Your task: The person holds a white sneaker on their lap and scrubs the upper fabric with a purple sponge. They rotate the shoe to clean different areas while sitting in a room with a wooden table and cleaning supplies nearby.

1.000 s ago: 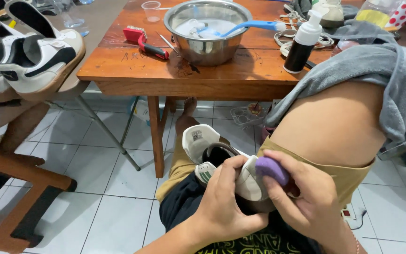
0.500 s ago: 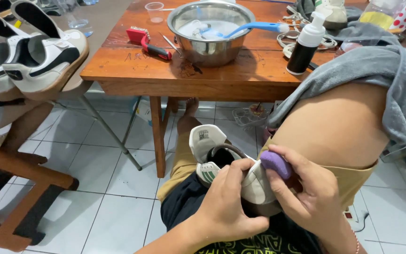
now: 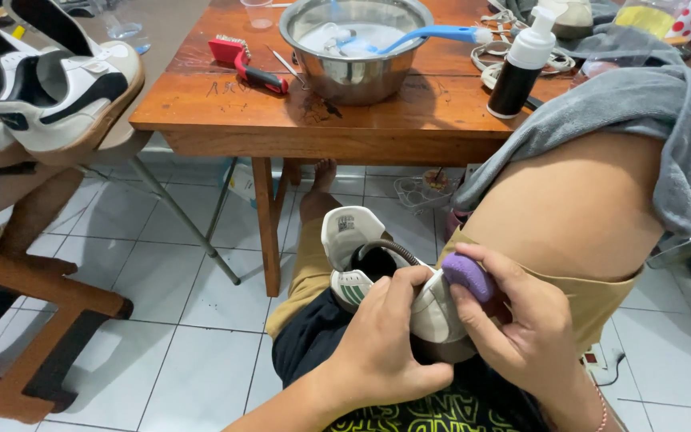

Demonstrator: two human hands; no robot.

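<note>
**A:** Where was the shoe when you paused there?

**B:** You had the white sneaker [image 3: 361, 264] in your lap, low in the centre of the frame, below the near edge of the wooden worktop [image 3: 225, 112]. Your left hand [image 3: 381, 344] was clenched around its heel end, fingers [image 3: 409, 292] curled over the back.

**A:** And the other hand?

**B:** Your right hand [image 3: 533, 332] was pinching a small purple scrubber [image 3: 468, 276] between thumb and fingertips, pressed against the shoe's heel, just to the right of your left fingers. So both hands were grasping something; neither was loose.

**A:** Which way did the shoe run?

**B:** Its long axis ran from the lower right, at your hands, up and to the left, away from you toward the worktop. The tongue and opening faced up. The toe end was hidden, so I couldn't tell how far it reached.

**A:** Which hand sat nearer the part being worked?

**B:** The right one, with the scrubber touching the heel. The left only steadied it from below and the side.

**A:** Anything else around?

**B:** A steel bowl [image 3: 353, 48] with a blue brush [image 3: 425, 36] stood at the top centre, and a black pump bottle [image 3: 521, 68] stood just to its right. Another white and black sneaker [image 3: 57, 96] rested at the upper left.
</note>
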